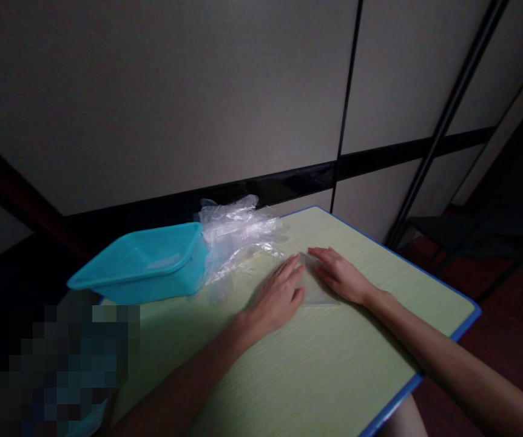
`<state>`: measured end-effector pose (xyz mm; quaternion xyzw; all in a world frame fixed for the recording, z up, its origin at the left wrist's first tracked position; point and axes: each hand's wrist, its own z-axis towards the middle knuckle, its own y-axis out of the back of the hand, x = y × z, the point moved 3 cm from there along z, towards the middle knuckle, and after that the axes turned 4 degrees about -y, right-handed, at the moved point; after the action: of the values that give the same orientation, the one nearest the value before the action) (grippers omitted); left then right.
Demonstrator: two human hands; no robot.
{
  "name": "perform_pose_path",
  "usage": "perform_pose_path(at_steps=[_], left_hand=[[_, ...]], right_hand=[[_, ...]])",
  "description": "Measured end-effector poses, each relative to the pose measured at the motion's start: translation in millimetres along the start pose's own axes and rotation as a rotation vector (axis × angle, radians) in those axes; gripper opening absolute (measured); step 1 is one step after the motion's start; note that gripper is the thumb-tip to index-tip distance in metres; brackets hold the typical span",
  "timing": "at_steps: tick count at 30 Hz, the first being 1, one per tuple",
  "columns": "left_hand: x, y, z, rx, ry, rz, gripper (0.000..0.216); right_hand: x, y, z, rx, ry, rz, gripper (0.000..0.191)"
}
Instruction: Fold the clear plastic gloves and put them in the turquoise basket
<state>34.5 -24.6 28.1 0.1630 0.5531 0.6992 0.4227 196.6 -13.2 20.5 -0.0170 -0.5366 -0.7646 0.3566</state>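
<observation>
A thin, see-through flat plastic piece (318,291) lies on the table between my hands; its exact kind I cannot make out. My left hand (280,294) rests along its left side, palm down, fingers stretched out. Over its right side lies my right hand (341,274), fingers extended and slightly bent, the palm hidden. Beyond my left hand is a loose heap of clear disposable plastic gloves (238,233), some with visible finger shapes. The heap leans against the right end of a turquoise plastic basin (184,282).
The pale green table (261,388) has a blue edge (464,325). Behind it stand light sliding panels (198,91) with a black band. A dark chair (471,237) is at the right. At the lower left an area is blurred into blocks.
</observation>
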Motion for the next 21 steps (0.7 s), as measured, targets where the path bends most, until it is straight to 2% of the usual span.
perform_pose_path(at_steps=[5, 12, 17, 21], left_hand=[[1, -9, -2, 0.132, -0.013, 0.026, 0.048], [4, -11, -5, 0.249, -0.014, 0.085, 0.054], [5, -13, -6, 0.282, -0.042, 0.133, 0.057], [7, -12, -6, 0.252, -0.035, 0.125, 0.055]], right_hand=[[11, -6, -3, 0.080, 0.075, -0.092, 0.043], [12, -6, -5, 0.098, 0.101, -0.173, 0.042], [10, -6, -5, 0.099, 0.100, -0.188, 0.041], [15, -4, -6, 0.100, 0.065, -0.136, 0.041]])
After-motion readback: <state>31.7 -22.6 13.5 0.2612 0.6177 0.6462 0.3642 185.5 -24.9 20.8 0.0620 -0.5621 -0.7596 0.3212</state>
